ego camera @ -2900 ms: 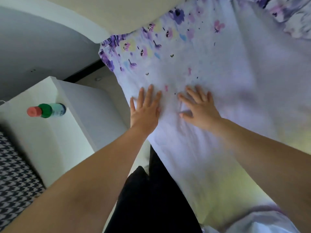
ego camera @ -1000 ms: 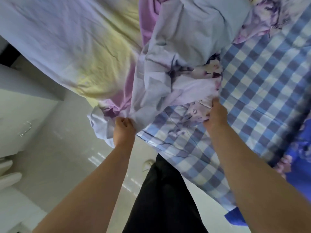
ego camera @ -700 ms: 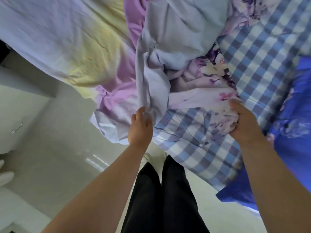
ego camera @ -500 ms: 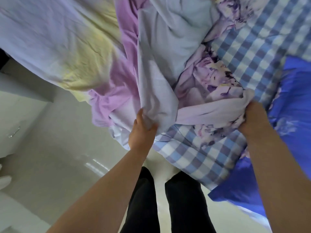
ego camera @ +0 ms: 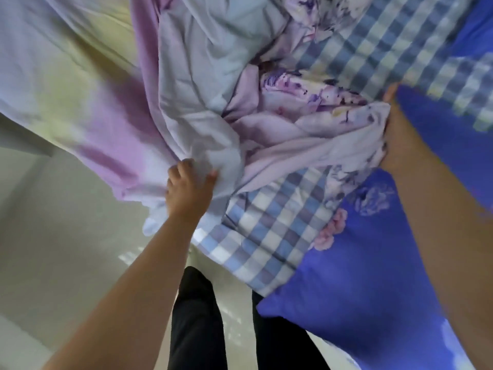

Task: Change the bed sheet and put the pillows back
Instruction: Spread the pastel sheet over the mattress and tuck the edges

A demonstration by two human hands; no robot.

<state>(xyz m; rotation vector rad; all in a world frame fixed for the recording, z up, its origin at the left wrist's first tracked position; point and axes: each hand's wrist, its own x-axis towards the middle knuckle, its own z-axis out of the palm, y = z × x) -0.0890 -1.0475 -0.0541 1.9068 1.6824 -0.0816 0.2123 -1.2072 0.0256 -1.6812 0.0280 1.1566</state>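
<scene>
A pale lilac floral bed sheet [ego camera: 202, 84] lies bunched over the bed, partly spread at the left with yellow and pink patches. My left hand [ego camera: 188, 186] grips a fold of it at the bed's edge. My right hand [ego camera: 394, 129] holds the sheet's bunched flowered edge farther right; its fingers are hidden in the cloth. Under the sheet shows a blue-and-white checked cover [ego camera: 269, 233]. A blue floral pillow [ego camera: 354, 284] lies at the bed's near right corner.
Pale glossy floor [ego camera: 66, 236] runs along the left of the bed. My legs in black trousers [ego camera: 197, 324] stand close to the bed's edge. A white furniture corner [ego camera: 18, 140] juts in at the left.
Both hands went from pressing flat on the sheet near the headboard to gripping its bunched edge. They have since pulled the edge rightward along the bed, and the blue pillow came into view.
</scene>
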